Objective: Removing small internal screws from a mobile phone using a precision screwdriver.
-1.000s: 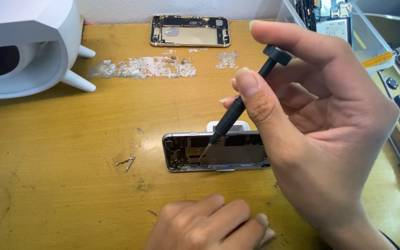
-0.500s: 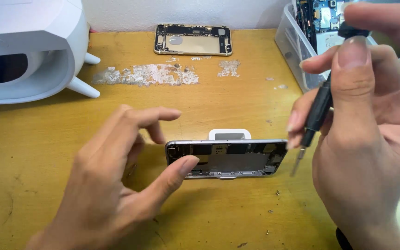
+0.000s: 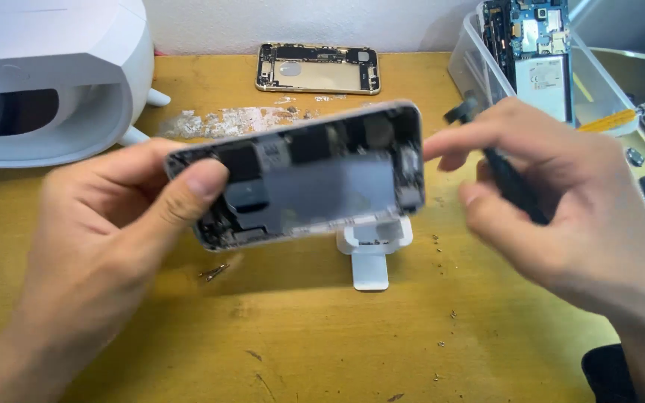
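My left hand (image 3: 106, 246) grips the opened phone (image 3: 307, 175) off the wooden desk (image 3: 300, 336); right hand (image 3: 561, 216) clenches the black screwdriver (image 3: 509, 175). A tilt could spill loosened parts.

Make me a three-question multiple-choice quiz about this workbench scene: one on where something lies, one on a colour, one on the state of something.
1. Where does the second opened phone shell lie?
A. At the table's far edge, by the wall
B. Under the left hand
C. In the clear bin

2. What colour is the small stand on the table?
A. Black
B. White
C. Yellow

3. How is the opened phone held?
A. Flat on the table
B. Clipped in the stand
C. Lifted off the table in the left hand

Answers:
1 A, it rests flat near the wall.
2 B, the stand is plainly white.
3 C, thumb and fingers grip its left end above the wood, while the right hand holds a dark screwdriver.
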